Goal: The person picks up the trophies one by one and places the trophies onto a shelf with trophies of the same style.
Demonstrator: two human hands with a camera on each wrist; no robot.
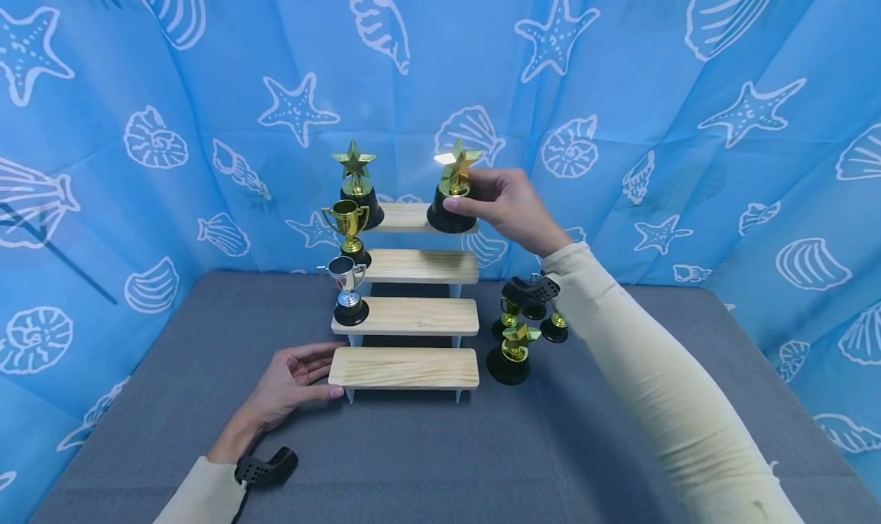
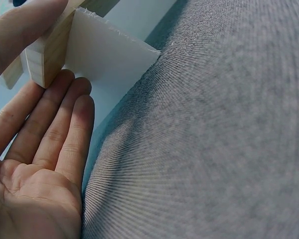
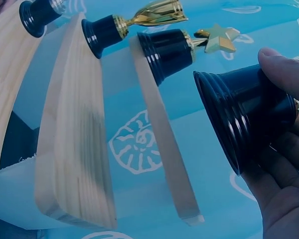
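Observation:
My right hand (image 1: 505, 203) holds a gold star trophy (image 1: 457, 168) by its black base at the right end of the top shelf. In the right wrist view the trophy's black base (image 3: 244, 114) is apart from the shelf's surface. My left hand (image 1: 289, 382) touches the left end of the lowest wooden step of the display stand (image 1: 404, 369); in the left wrist view its fingers (image 2: 55, 124) are nearly straight and the palm shows. Along the stand's left side stand another star trophy (image 1: 355, 176), a gold cup trophy (image 1: 349, 222) and a silver cup trophy (image 1: 349, 283), one per step.
Right of the stand, a star trophy (image 1: 512, 352) stands on the grey cloth (image 1: 427, 463). Several more trophies (image 1: 508, 321) are behind it, partly hidden by the right wrist's black strap. A blue curtain (image 1: 440, 57) with shell prints hangs behind and along both sides.

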